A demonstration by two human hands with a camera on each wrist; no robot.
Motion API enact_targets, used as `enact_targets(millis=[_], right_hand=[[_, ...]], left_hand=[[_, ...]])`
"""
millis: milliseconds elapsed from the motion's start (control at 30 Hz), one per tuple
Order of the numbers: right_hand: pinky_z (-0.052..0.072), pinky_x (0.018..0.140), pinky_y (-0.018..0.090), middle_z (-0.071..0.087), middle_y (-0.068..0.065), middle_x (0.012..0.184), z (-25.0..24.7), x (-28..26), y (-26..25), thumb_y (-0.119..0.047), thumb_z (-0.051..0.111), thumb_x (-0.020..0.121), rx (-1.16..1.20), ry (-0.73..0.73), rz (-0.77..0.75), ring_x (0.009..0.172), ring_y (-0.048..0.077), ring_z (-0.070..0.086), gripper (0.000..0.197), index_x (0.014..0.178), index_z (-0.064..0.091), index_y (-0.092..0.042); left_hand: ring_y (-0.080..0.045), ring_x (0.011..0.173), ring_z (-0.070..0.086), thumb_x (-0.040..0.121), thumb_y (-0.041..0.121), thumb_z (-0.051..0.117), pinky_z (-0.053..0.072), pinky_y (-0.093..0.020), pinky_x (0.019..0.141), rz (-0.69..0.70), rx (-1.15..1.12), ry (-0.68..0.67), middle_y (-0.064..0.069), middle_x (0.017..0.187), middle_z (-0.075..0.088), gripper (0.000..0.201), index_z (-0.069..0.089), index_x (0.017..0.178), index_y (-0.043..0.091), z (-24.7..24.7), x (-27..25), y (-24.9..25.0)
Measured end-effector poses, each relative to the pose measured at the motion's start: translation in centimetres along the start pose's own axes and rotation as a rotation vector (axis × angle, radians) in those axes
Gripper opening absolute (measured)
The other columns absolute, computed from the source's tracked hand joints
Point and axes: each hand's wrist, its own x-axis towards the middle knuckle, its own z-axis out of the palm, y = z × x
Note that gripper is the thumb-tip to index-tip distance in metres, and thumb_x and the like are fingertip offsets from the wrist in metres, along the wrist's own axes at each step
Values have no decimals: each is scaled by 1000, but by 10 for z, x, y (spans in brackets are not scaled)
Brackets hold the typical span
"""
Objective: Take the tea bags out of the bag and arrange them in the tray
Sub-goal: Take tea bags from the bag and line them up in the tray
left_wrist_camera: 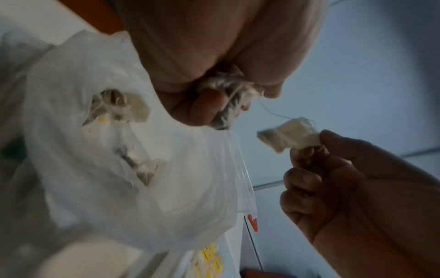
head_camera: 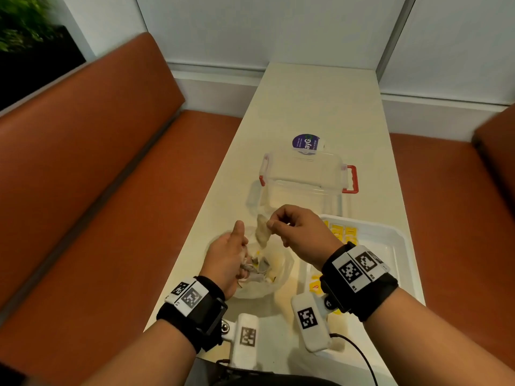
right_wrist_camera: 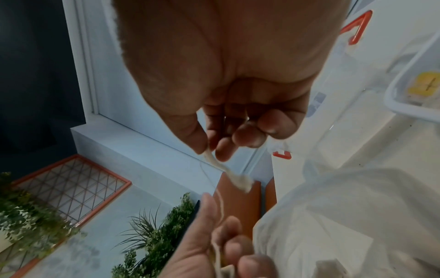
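Observation:
A clear plastic bag [head_camera: 267,277] with several tea bags lies on the table in front of me. My left hand [head_camera: 231,254] grips a clump of tea bags [left_wrist_camera: 226,92] and strings at the bag's mouth. My right hand [head_camera: 289,227] pinches one pale tea bag [head_camera: 262,232] by its top edge and holds it above the plastic bag; its thin string runs to the clump in the left hand. The same tea bag [left_wrist_camera: 288,137] hangs from the right fingertips in the left wrist view. A white tray [head_camera: 395,246] at the right holds several yellow-tagged tea bags [head_camera: 344,232].
A clear lidded box [head_camera: 303,174] with red latches stands behind the bag, and a purple round sticker [head_camera: 305,143] is beyond it. Orange bench seats [head_camera: 111,176] flank the narrow white table [head_camera: 306,101]. A black cable [head_camera: 359,355] trails near the front edge.

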Motion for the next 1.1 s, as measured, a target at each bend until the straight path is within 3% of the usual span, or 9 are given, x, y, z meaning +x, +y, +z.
enact_targets(millis=[67, 167, 267, 400, 533, 633, 733, 933, 1100], right_hand=[[46, 72, 32, 63, -7, 73, -5, -1, 2, -25, 61, 89, -4, 35, 5, 62, 6, 52, 15, 78, 62, -15], [46, 71, 31, 61, -10, 71, -6, -3, 5, -25, 62, 87, 0, 85, 15, 63, 6, 52, 16, 73, 60, -18], [48, 71, 34, 63, -8, 73, -1, -8, 4, -24, 64, 85, 53, 95, 19, 65, 7, 54, 13, 73, 64, -18], [43, 65, 24, 66, -8, 71, -2, -15, 2, -26, 69, 84, 116, 94, 4, 60, 1, 54, 13, 76, 70, -16], [48, 71, 31, 66, -12, 77, -12, -17, 10, -26, 69, 82, 133, 230, -23, 66, 6, 53, 3, 79, 67, -26], [48, 70, 26, 64, -15, 89, -15, -20, 16, -34, 73, 80, 81, 172, -33, 67, 8, 49, 18, 96, 65, -33], [40, 62, 20, 59, -26, 68, -14, -20, 16, -32, 71, 84, 62, 132, -33, 61, 5, 45, 8, 89, 69, -27], [46, 67, 28, 64, -11, 70, -16, -21, 19, -24, 68, 87, 175, 108, -42, 62, 5, 53, 6, 83, 69, -19], [44, 60, 16, 60, -11, 66, -31, -20, 33, -17, 65, 89, 158, 161, -32, 57, -1, 50, 10, 80, 64, -20]], left_hand=[[-15, 48, 41, 89, 49, 58, 35, -26, 43, 183, 148, 22, 2, 54, 48, 37, 57, 80, 13, -3, -3, 5], [-10, 50, 47, 79, 33, 75, 43, -23, 50, 402, 388, -104, 9, 55, 52, 15, 68, 84, 21, -1, -9, 14], [-4, 49, 48, 73, 28, 82, 42, -15, 52, 470, 543, -148, 12, 55, 51, 23, 70, 92, 30, 8, -15, 17], [-1, 50, 47, 85, 27, 71, 41, -14, 52, 558, 560, -100, 14, 53, 55, 10, 69, 83, 37, 13, -16, 18], [-10, 47, 45, 90, 16, 64, 41, -23, 47, 421, 450, -148, 7, 55, 54, 13, 75, 87, 22, 10, -13, 26], [-10, 43, 38, 90, 10, 64, 36, -20, 41, 333, 362, -209, -4, 56, 45, 10, 73, 88, 13, 12, -16, 33], [-9, 41, 38, 89, 7, 64, 35, -19, 40, 315, 354, -262, -5, 56, 44, 7, 71, 92, 6, 15, -19, 39], [-10, 42, 40, 89, 8, 65, 37, -21, 42, 309, 406, -272, -1, 55, 45, 7, 72, 90, 7, 20, -17, 35], [-8, 40, 40, 87, 8, 68, 36, -19, 41, 273, 413, -278, -3, 56, 45, 7, 71, 93, 9, 17, -16, 32]])
